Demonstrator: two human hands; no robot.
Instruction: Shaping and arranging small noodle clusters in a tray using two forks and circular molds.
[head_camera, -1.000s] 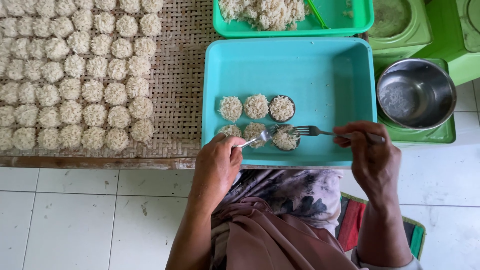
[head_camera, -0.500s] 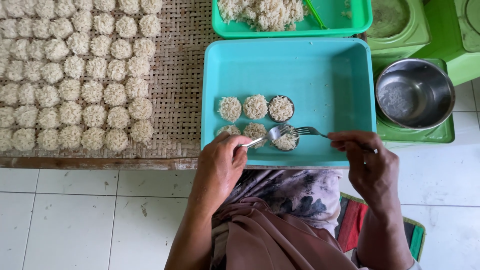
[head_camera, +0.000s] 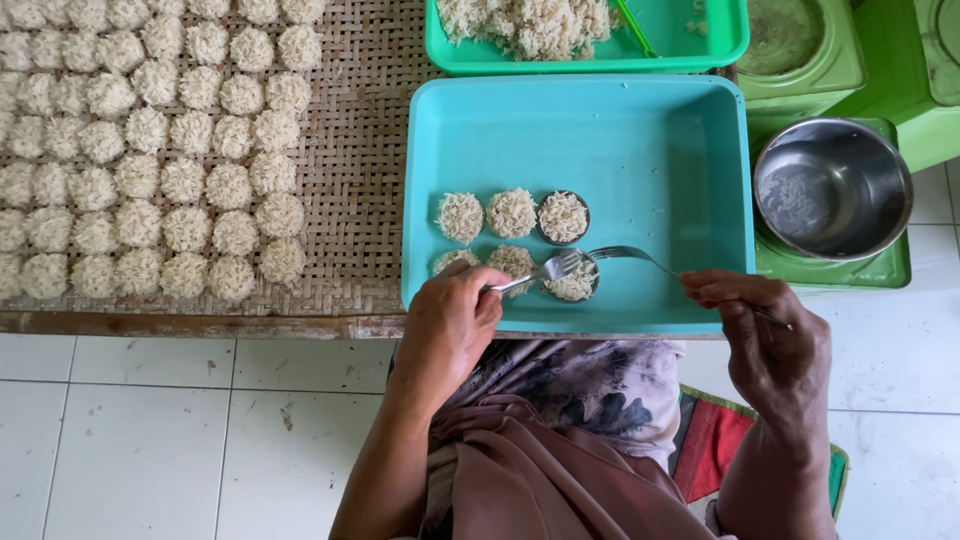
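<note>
Since half a second ago both forks have barely shifted — their tines still meet over the same rice cake (head_camera: 573, 283), the rightmost of the near row in the turquoise tray (head_camera: 650, 150). The left hand (head_camera: 447, 330), at the tray's near edge, is closed around a fork (head_camera: 545, 270); the right hand (head_camera: 770, 340), off the tray's near right corner, pinches the handle of a second fork (head_camera: 640, 257). Right of the tray sits a steel bowl (head_camera: 830, 187), left of it a woven mat (head_camera: 370, 180) of finished rice cakes (head_camera: 150, 150) — beyond it, a green tray (head_camera: 700, 55) of loose rice.
</note>
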